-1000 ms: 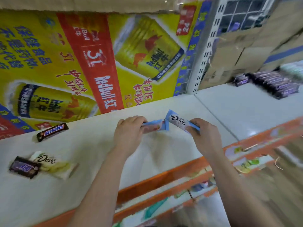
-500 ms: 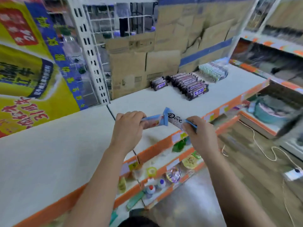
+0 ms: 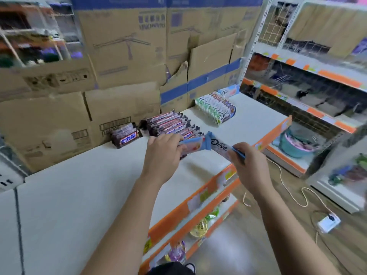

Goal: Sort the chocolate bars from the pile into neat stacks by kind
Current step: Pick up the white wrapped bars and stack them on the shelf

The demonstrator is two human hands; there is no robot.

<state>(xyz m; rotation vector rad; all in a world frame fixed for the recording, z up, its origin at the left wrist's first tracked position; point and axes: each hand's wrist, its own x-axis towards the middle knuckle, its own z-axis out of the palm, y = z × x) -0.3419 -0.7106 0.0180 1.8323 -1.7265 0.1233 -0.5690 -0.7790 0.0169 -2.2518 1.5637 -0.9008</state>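
- Left hand [image 3: 162, 155] is over the middle of the white shelf [image 3: 79, 195]. Its grip is clamped on one end of a pale blue bar [image 3: 195, 144], with the fingers curled over the top and pink print showing on the wrapper.
- Right hand [image 3: 250, 167] is just to the right, above the shelf's near orange edge. Its grip is clamped on a second pale blue bar [image 3: 219, 147] (the word "Dove" reads clearly on this one).
- The free ends of the two bars meet between the hands, and both bars are off the shelf.
- Beyond the left hand, a row of dark Snickers bars [image 3: 172, 125] lies packed side by side on the shelf. The hand hides the row's near end.
- Left of that row, a little apart, is a short stack of dark bars [image 3: 126, 135] with blue lettering, set against the cardboard boxes [image 3: 123, 46].
- Farther right is a row of white Dove bars [image 3: 216, 109] with green and brown print. More pale blue Dove bars [image 3: 228, 92] lie at the far right corner.
- On the floor to the right, a white cable [image 3: 294, 195] runs near a power strip [image 3: 327, 223].
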